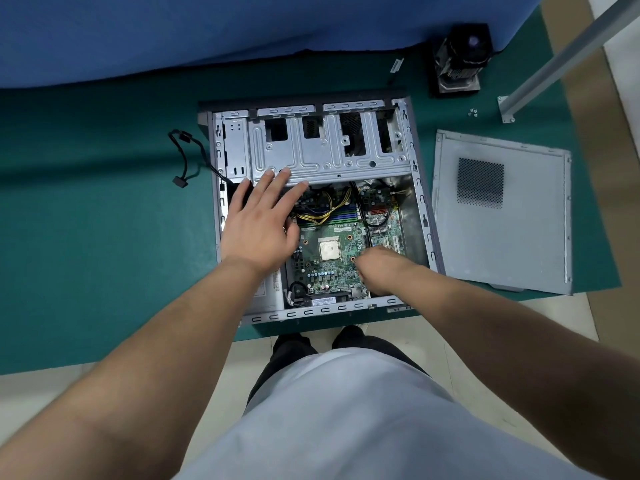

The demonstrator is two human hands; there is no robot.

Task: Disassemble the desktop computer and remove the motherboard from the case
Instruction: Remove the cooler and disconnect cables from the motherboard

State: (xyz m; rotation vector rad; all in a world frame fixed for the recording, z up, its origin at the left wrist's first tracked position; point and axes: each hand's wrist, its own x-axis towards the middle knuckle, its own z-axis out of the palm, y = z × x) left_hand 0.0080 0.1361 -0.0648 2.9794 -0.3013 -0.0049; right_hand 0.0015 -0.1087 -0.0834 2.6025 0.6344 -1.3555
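Head view: case (pixel 420 209) lies open on the green tabletop (pixel 104 220), motherboard (pixel 329 258) still seated inside with yellow cables (pixel 329 206) attached; side panel (pixel 502 216) and cooler (pixel 459 60) are set aside. Left hand (pixel 259 223) is spread flat, fingers straight, resting on the drive cage (pixel 329 147) edge; right hand (pixel 377 268) is curled down at the board's right side, can't tell what it grips. Board looks light, stiff but fragile, so I'd lift by bare edges, not components.
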